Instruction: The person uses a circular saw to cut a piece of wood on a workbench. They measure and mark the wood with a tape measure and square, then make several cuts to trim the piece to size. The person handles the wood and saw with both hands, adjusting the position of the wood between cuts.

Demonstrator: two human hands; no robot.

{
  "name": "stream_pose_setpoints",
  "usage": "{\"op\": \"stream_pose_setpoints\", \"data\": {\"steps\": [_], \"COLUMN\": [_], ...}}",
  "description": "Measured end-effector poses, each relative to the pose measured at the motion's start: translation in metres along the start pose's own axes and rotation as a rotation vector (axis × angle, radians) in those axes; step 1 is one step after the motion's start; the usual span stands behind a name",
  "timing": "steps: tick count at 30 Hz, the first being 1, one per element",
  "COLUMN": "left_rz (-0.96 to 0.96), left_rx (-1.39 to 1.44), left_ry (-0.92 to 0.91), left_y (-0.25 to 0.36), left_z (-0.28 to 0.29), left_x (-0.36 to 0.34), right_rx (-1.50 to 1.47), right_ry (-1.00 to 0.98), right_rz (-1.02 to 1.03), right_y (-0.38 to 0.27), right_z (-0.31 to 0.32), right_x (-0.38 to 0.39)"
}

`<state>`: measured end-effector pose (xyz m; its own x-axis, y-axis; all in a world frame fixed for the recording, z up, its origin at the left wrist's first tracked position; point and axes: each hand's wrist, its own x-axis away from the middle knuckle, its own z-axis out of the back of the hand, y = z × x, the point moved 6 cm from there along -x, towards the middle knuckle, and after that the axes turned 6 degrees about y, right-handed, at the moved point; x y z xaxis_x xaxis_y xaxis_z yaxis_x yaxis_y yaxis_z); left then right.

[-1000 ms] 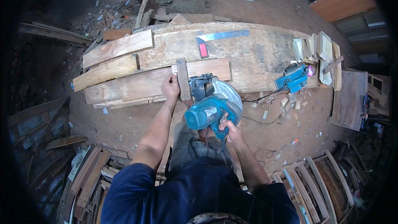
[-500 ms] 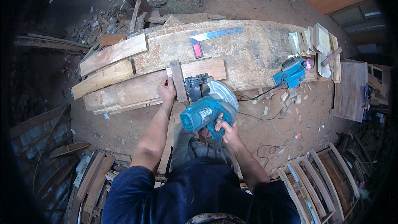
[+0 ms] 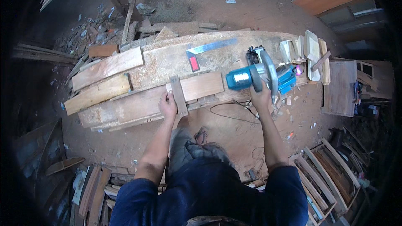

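Observation:
My right hand (image 3: 261, 97) grips the rear handle of a teal circular saw (image 3: 240, 78), held at the right part of the workbench, off the plank. My left hand (image 3: 168, 105) is closed at the left edge of a short dark wooden strip (image 3: 179, 96), its thumb at a small pale piece beside it. The strip lies crosswise over a long reddish plank (image 3: 204, 86). Beyond the plank rests a try square (image 3: 213, 47) with a metal blade and a red-marked handle.
A second blue power tool (image 3: 287, 80) sits behind the saw, partly hidden by it. Wood blocks (image 3: 311, 50) stand at the bench's right end. Two boards (image 3: 108, 69) lie at the left. A dark cable (image 3: 224, 105) hangs near the front edge; offcuts litter the floor.
My right hand has carried the circular saw away from the strip, to the right and farther out over the bench. The left hand stays at the strip. The whole view has shifted slightly.

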<state>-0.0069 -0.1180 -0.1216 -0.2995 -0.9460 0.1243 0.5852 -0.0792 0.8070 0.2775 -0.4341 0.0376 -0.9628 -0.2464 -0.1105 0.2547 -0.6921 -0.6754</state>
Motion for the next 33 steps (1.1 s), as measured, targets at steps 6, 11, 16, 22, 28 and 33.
{"op": "stream_pose_setpoints", "data": {"steps": [6, 11, 16, 22, 28, 33], "left_rz": [-0.064, 0.016, 0.033, 0.059, -0.022, 0.209], "left_rx": [-0.076, -0.276, -0.290, -0.357, -0.389, -0.276], "left_ry": [0.026, 0.044, 0.165, 0.235, 0.317, 0.207], "left_y": [0.036, 0.055, 0.056, 0.052, 0.062, 0.050], "left_z": [0.005, -0.020, -0.030, -0.029, -0.028, -0.034], "left_x": [0.012, 0.027, 0.020, 0.030, 0.033, 0.044], "right_rx": [0.238, 0.418, 0.542, 0.603, 0.539, 0.389], "right_ry": [0.039, -0.199, -0.714, -0.888, -0.978, -0.922], "right_rz": [0.074, 0.292, 0.692, 0.999, 1.040, 1.059], "right_y": [0.025, -0.035, -0.100, -0.113, -0.100, -0.085], "right_z": [-0.038, -0.059, -0.161, -0.224, -0.227, -0.201], "right_x": [-0.046, 0.000, 0.039, 0.041, 0.025, 0.005]}}
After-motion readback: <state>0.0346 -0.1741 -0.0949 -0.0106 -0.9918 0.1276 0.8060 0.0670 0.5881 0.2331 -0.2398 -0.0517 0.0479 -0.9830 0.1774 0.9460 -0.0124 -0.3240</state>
